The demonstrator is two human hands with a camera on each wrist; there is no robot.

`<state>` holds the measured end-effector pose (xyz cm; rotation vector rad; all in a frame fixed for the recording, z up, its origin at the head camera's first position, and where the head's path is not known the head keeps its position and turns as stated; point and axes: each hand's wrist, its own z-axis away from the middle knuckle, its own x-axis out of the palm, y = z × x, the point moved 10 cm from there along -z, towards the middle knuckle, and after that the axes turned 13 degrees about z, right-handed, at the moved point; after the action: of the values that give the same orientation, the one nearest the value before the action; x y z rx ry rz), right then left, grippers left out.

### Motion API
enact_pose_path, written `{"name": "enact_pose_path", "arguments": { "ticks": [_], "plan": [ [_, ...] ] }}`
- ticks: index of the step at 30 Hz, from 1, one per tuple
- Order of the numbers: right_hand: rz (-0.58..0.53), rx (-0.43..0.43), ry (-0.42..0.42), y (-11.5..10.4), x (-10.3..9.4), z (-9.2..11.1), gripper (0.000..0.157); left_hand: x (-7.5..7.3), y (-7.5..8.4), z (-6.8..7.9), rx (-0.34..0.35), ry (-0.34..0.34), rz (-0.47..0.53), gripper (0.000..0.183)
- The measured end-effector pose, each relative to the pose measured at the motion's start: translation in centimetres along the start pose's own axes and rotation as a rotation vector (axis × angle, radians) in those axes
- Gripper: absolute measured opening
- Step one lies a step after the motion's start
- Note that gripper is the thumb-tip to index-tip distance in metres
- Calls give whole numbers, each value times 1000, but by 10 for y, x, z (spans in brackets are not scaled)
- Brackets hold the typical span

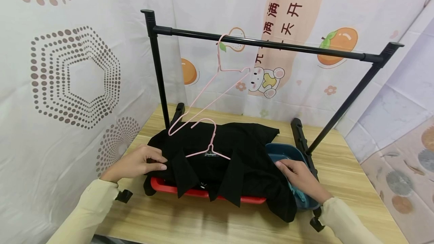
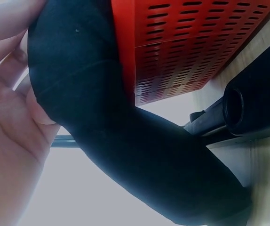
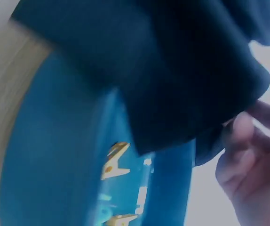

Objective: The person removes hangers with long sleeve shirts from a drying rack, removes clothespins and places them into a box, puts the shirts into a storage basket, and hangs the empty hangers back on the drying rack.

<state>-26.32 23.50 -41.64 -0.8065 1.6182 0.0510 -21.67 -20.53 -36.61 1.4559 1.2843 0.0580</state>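
Observation:
A black collared shirt (image 1: 251, 142) lies spread over a red basket (image 1: 176, 189). Inside its neck sits a pink hanger (image 1: 212, 136), with the hook sticking up above the collar. My left hand (image 1: 137, 162) pinches the shirt at its left shoulder; in the left wrist view the black cloth (image 2: 92, 94) hangs down beside the perforated basket wall. At the other side, my right hand (image 1: 300, 178) pinches the shirt's edge, above a blue basin (image 1: 288, 151). The right wrist view shows the cloth (image 3: 172, 70) draping over the basin rim, somewhat blurred.
A black clothes rack (image 1: 271, 43) stands over the basket on a wood-grain table (image 1: 346, 183). From its bar hangs another pink hanger (image 1: 200, 97), in front of the shirt. Yellow clothes pegs (image 3: 115, 161) lie in the basin. Printed curtains (image 1: 210, 6) enclose the back and sides.

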Motion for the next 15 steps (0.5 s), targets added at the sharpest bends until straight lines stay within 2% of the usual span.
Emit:
{"name": "enact_pose_path", "arguments": {
  "ticks": [2, 4, 8, 12, 15],
  "plan": [
    [-47, -18, -15, -8, -3, 1, 16, 0, 0, 0, 1, 3, -2, 11],
    [-31, -36, -13, -15, -6, 2, 12, -1, 1, 0, 2, 6, -1, 12],
    [62, -81, 67, -34, -16, 2, 22, 0, 2, 0, 10, 12, -7, 13],
    [74, -155, 139, -53, -22, 2, 25, -1, 2, 0, 20, 21, -16, 15],
    [78, -225, 154, -65, -21, 3, 24, -1, 2, 0, 28, 21, -11, 16]
  ]
}}
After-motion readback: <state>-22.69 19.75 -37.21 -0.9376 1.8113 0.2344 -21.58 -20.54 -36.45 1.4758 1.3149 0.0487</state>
